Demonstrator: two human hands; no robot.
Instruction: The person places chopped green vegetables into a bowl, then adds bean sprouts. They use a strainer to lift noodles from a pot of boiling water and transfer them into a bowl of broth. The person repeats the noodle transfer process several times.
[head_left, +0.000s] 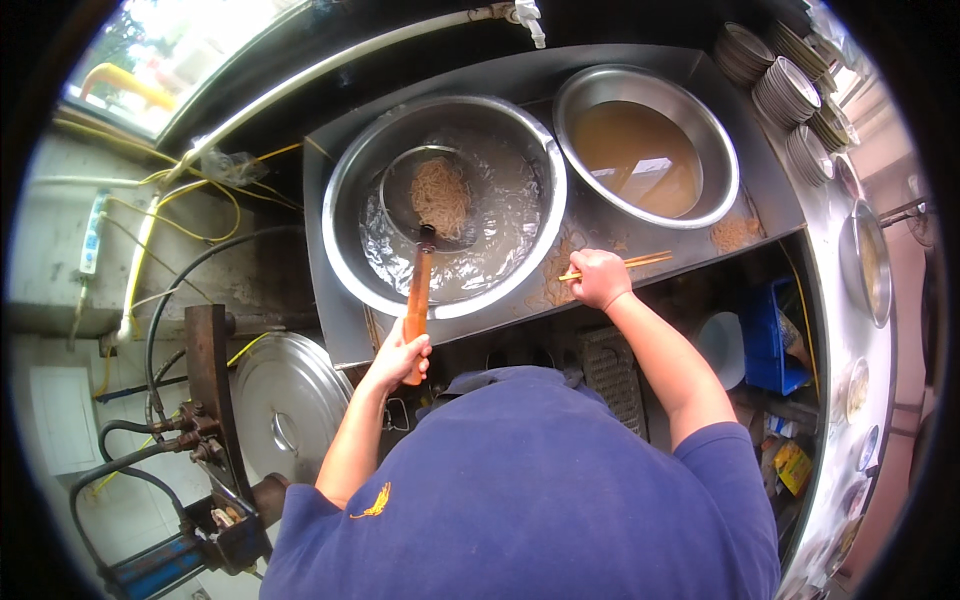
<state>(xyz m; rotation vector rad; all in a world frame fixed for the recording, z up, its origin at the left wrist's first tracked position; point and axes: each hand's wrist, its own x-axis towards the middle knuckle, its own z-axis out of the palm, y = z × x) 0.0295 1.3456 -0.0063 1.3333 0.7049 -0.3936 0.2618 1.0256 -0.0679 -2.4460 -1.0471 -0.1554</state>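
My left hand [401,355] is closed round the wooden handle of a strainer [419,285], whose round head lies inside a large metal basin [343,262] of rippling water. A clump of pale brown noodles [440,196] rests in the strainer's head. To the right, my right hand [598,278] grips a pair of wooden chopsticks [645,260] in a fist, their length pointing right. That hand is over the counter's front edge, apart from both basins. A second metal basin [726,190] with cloudy brownish liquid stands at the back right.
Several stacks of plates [786,92] stand at the far right. Noodle scraps [737,234] lie on the dark metal counter [500,325]. A big metal lid [290,400] leans at the left, near a press with hoses [205,440]. A blue crate [775,340] sits below the counter.
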